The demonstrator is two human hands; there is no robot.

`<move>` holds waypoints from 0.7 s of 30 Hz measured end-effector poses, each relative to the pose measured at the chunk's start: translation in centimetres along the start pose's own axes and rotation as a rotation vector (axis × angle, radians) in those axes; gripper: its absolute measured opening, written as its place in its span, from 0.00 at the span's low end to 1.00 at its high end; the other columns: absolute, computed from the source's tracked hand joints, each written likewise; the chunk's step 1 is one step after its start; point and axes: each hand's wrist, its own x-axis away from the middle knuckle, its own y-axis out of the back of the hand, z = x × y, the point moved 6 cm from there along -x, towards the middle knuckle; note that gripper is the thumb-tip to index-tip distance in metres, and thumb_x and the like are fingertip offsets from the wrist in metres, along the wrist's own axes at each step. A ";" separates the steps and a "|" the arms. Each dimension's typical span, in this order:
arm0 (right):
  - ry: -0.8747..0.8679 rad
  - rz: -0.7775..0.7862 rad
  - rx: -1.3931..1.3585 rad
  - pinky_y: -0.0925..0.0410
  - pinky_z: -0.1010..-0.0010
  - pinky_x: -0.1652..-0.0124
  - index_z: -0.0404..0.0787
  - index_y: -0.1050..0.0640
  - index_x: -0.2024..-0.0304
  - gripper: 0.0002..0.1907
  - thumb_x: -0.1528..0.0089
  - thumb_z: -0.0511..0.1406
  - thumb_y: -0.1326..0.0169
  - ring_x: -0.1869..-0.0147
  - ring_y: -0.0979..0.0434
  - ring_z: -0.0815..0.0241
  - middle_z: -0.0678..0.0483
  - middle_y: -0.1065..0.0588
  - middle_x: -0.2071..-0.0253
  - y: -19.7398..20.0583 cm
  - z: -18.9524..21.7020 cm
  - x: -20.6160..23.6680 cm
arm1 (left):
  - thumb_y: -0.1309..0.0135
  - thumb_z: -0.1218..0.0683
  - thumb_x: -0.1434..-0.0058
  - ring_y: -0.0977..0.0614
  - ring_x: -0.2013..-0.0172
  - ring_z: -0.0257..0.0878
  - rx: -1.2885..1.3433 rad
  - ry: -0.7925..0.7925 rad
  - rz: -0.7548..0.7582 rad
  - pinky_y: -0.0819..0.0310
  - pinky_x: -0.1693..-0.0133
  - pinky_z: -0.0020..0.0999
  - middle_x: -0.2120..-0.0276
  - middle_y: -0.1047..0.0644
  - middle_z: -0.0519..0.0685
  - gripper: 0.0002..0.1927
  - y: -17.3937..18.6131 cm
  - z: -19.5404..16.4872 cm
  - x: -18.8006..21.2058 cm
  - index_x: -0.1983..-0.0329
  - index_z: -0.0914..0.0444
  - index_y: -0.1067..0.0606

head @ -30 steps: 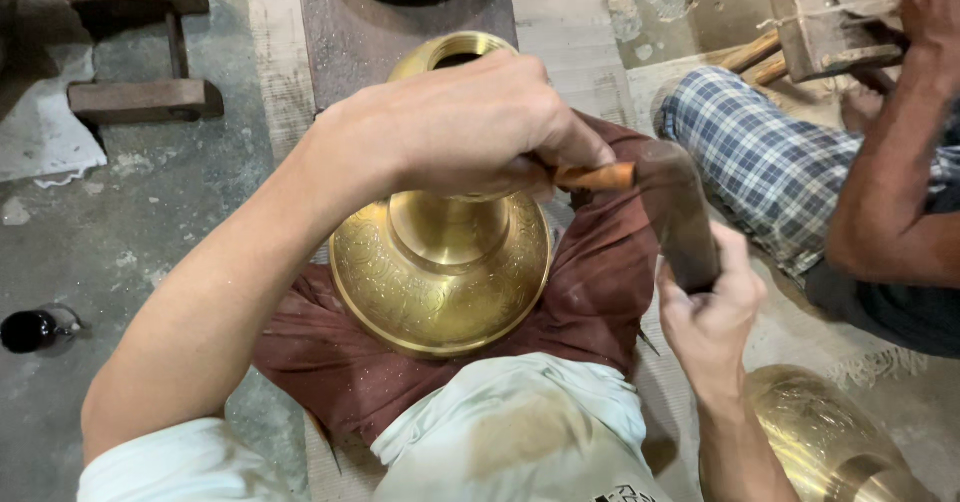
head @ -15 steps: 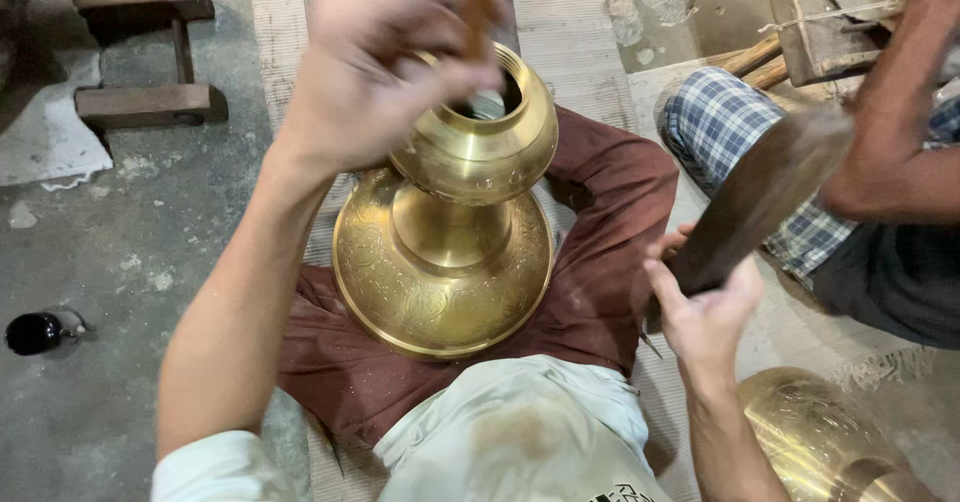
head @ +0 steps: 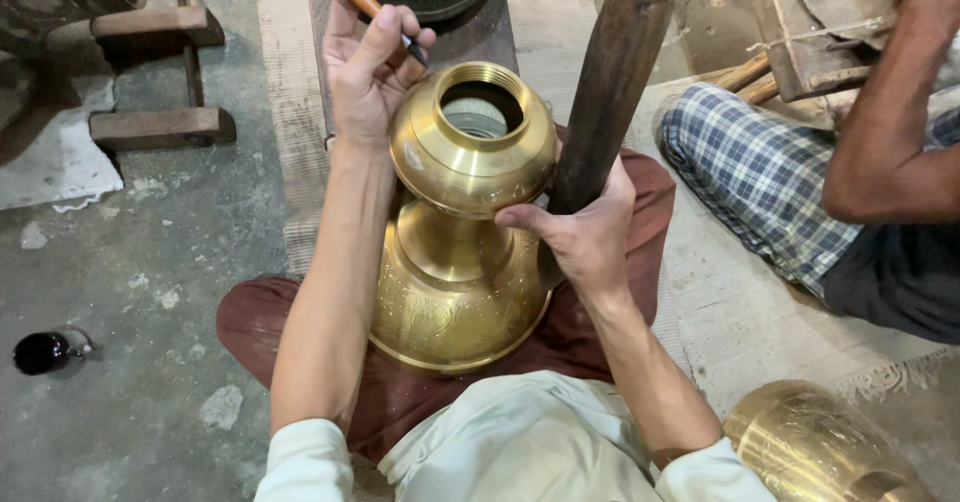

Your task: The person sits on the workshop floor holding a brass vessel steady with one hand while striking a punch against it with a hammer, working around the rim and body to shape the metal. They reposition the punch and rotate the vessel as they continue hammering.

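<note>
Far left on the concrete floor (head: 150, 292) I see a small dark bottle (head: 42, 351) lying well apart from the work, and above it a low wooden stand (head: 160, 125). Next comes my left hand (head: 368, 67), raised above the vessel's shoulder and closed in a pen-like grip on a wooden-handled chisel (head: 372, 8), its dark tip pointing toward the mouth without touching metal. The brass vessel (head: 465, 212) sits upright in my lap on the maroon cloth (head: 600, 332), base down, open mouth toward the camera. My right hand (head: 585, 237) is wrapped around the lower end of a dark wooden mallet (head: 610, 82), thumb pressed against the vessel's belly.

My judgement: the vessel is steadied only by that thumb and my legs, so it could roll or tip off the cloth if the thumb lifts. The chisel tip, so near the polished rim, could skid and scratch it. At right a second person's checked trouser leg (head: 760, 182) lies close enough for a swung mallet to reach. Another brass piece (head: 815, 447) sits bottom right.
</note>
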 end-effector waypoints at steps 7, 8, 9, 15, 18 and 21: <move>-0.089 0.160 -0.082 0.25 0.69 0.42 0.29 0.28 0.43 0.44 0.60 0.25 0.23 0.43 0.20 0.64 0.51 0.20 0.46 2.5 -1.2 -2.2 | 0.42 0.62 0.28 0.14 0.66 0.41 0.022 -0.038 -0.118 0.21 0.71 0.25 0.63 0.20 0.54 0.16 0.9 -0.2 2.7 0.40 0.64 0.31; -0.106 0.171 -0.084 0.25 0.70 0.42 0.30 0.28 0.43 0.45 0.62 0.24 0.23 0.43 0.21 0.65 0.51 0.20 0.46 3.0 -1.5 -2.4 | 0.42 0.62 0.28 0.14 0.65 0.42 0.026 -0.057 -0.148 0.20 0.70 0.26 0.63 0.20 0.54 0.16 1.0 -0.3 3.3 0.40 0.64 0.32; -0.146 0.189 -0.081 0.25 0.69 0.44 0.29 0.27 0.44 0.44 0.62 0.22 0.24 0.44 0.20 0.64 0.50 0.20 0.47 3.4 -2.1 -2.7 | 0.42 0.62 0.28 0.14 0.64 0.43 0.027 -0.076 -0.177 0.20 0.70 0.26 0.63 0.20 0.54 0.16 1.2 -0.5 4.0 0.40 0.64 0.32; -0.292 0.221 -0.243 0.22 0.68 0.53 0.35 0.25 0.51 0.41 0.67 0.18 0.28 0.48 0.19 0.61 0.51 0.21 0.52 4.7 -4.5 -4.2 | 0.43 0.64 0.29 0.14 0.63 0.44 -0.001 -0.205 -0.348 0.18 0.69 0.30 0.63 0.20 0.55 0.17 1.2 -1.4 7.7 0.40 0.64 0.32; -0.288 0.306 -0.254 0.24 0.68 0.50 0.36 0.24 0.51 0.40 0.67 0.18 0.28 0.47 0.20 0.62 0.52 0.22 0.53 4.7 -4.9 -4.9 | 0.44 0.63 0.29 0.14 0.64 0.44 -0.008 -0.288 -0.385 0.18 0.71 0.31 0.63 0.20 0.55 0.16 1.3 -2.2 9.0 0.41 0.64 0.32; -0.266 0.395 -0.258 0.26 0.69 0.47 0.37 0.24 0.52 0.40 0.68 0.20 0.26 0.47 0.22 0.63 0.54 0.22 0.52 4.4 -5.5 -5.9 | 0.43 0.63 0.29 0.14 0.63 0.43 0.008 -0.314 -0.436 0.20 0.69 0.28 0.63 0.20 0.55 0.16 1.7 -2.1 9.5 0.42 0.63 0.33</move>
